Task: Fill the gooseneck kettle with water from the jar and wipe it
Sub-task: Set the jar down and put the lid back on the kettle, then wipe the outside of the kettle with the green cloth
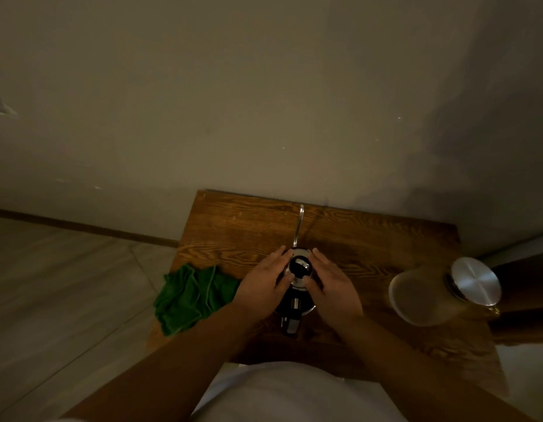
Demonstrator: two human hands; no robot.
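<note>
A steel gooseneck kettle (298,298) stands in the middle of a small wooden table (239,233), its thin spout pointing away toward the wall and its black handle toward me. A black knob tops its lid (300,266). My left hand (261,287) lies against the kettle's left side, fingers touching the lid rim. My right hand (331,287) rests on the right side, thumb on the lid edge. A glass jar (422,296) with a round metal lid stands at the table's right edge. A crumpled green cloth (191,296) lies at the left edge.
The table is pushed against a plain wall at the back. Pale floor tiles run to the left. A dark wooden piece of furniture (526,287) stands right beside the jar. The light is dim.
</note>
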